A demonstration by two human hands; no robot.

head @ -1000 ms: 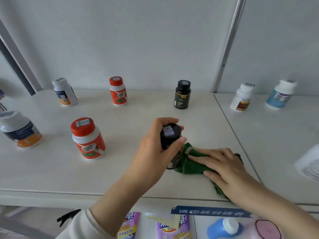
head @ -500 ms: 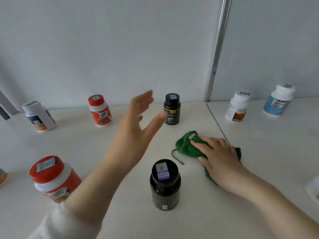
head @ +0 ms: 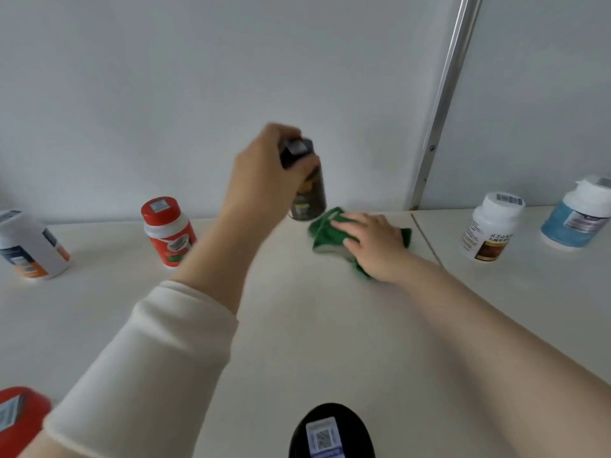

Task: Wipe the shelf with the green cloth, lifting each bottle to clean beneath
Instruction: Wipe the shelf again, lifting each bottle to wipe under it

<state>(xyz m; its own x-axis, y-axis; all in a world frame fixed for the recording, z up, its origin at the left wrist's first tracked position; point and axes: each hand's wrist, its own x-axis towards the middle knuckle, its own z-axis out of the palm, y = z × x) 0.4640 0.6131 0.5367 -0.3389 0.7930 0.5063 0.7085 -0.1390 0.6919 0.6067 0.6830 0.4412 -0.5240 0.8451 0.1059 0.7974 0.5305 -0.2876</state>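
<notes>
My left hand [head: 264, 180] grips a dark bottle [head: 305, 190] by its cap and upper body and holds it lifted off the white shelf [head: 297, 325] near the back wall. Just right of it, my right hand [head: 370, 246] presses flat on the crumpled green cloth [head: 327, 233], which lies on the shelf below and beside the raised bottle. A second dark bottle [head: 330, 434] with a barcode label on its cap stands at the bottom edge of the view.
A red-capped bottle [head: 168, 233] and a white bottle [head: 28, 246] stand at the back left; another red cap [head: 18, 414] shows at bottom left. Right of the metal upright [head: 439, 104], a white bottle [head: 492, 226] and a blue bottle [head: 582, 216] stand on the neighbouring shelf section.
My left hand, open in the air before, has reached back, gripped the rear dark bottle and lifted it. The right hand slid the cloth towards the back wall. The view moved forward.
</notes>
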